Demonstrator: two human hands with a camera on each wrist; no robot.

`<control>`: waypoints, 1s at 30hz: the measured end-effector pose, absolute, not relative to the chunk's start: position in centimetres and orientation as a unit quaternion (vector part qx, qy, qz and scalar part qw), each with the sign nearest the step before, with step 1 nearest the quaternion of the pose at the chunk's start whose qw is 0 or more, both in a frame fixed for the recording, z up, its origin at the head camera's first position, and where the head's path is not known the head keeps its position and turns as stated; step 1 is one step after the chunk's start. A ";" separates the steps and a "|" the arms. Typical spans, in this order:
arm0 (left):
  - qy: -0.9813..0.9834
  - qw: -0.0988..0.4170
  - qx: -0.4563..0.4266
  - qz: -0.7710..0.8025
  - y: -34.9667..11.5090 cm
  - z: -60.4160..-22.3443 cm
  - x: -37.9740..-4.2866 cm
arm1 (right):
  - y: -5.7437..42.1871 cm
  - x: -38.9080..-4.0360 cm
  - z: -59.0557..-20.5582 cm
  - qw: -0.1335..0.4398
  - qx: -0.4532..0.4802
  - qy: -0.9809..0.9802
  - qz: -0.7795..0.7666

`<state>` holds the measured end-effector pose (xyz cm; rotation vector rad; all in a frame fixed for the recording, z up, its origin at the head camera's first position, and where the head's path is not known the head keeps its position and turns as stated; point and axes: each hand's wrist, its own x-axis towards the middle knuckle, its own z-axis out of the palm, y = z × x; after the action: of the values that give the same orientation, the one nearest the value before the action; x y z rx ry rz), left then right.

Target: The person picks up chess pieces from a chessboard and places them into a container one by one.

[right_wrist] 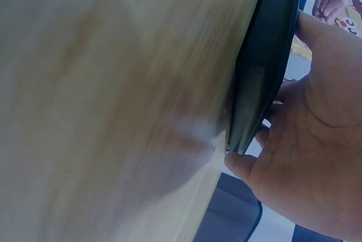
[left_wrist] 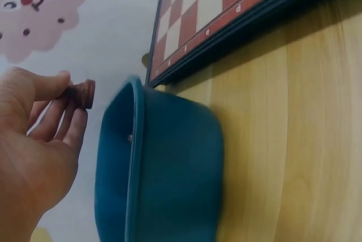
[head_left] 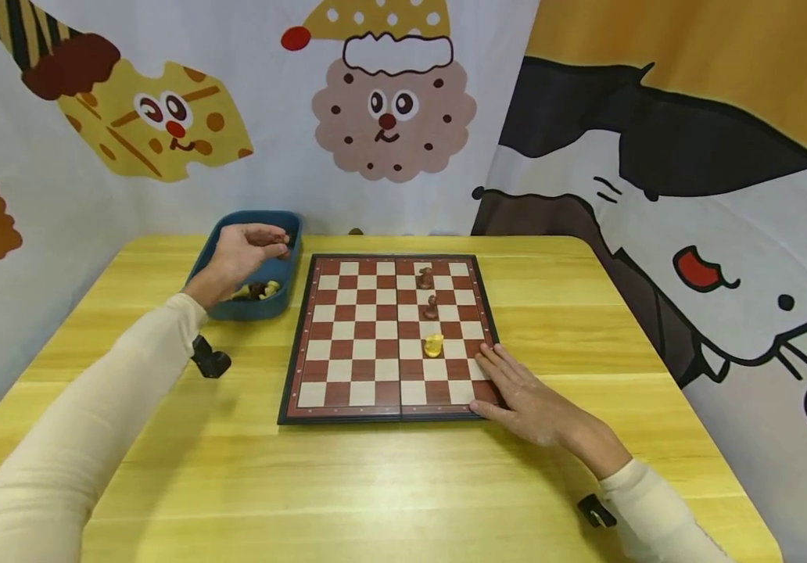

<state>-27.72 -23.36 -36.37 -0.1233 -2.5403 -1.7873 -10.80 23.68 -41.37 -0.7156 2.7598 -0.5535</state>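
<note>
Over the blue bin [head_left: 249, 310], my left hand [head_left: 238, 252] pinches a brown chess piece [left_wrist: 83, 93] between thumb and fingers. The piece's round base points outward in the left wrist view, and its top is hidden by the fingers. My right hand [head_left: 532, 399] rests on the near right corner of the chessboard [head_left: 364, 339], its fingers extended along the edge. On the board's right half stand a brown knight [head_left: 425, 277], a smaller brown piece [head_left: 432, 307] and a yellow knight-like piece [head_left: 434, 346], roughly in one column.
Inside the bin lie several chess pieces [head_left: 263, 290], pale and dark. The bin stands left of the board on the wooden table [head_left: 347, 485]. A curtain with cartoon prints [head_left: 263, 86] hangs behind the table. Black straps [head_left: 210, 358] show at both wrists.
</note>
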 end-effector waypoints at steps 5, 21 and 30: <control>-0.808 0.007 -0.022 -0.589 -24.5 -36.8 -27.6 | 23.7 -10.7 -41.5 0.120 -0.244 0.945 -0.184; -0.805 0.076 0.010 -0.588 -24.6 -35.9 -27.5 | 23.9 -10.8 -41.5 0.121 -0.229 0.947 -0.189; -0.784 0.066 -0.020 -0.617 -23.8 -35.4 -27.6 | 23.6 -10.8 -41.4 0.120 -0.230 0.946 -0.192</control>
<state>-27.60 -23.84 -35.38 -0.0614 -2.3632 -1.8614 -10.78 23.63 -41.43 -0.6727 2.7654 -0.5612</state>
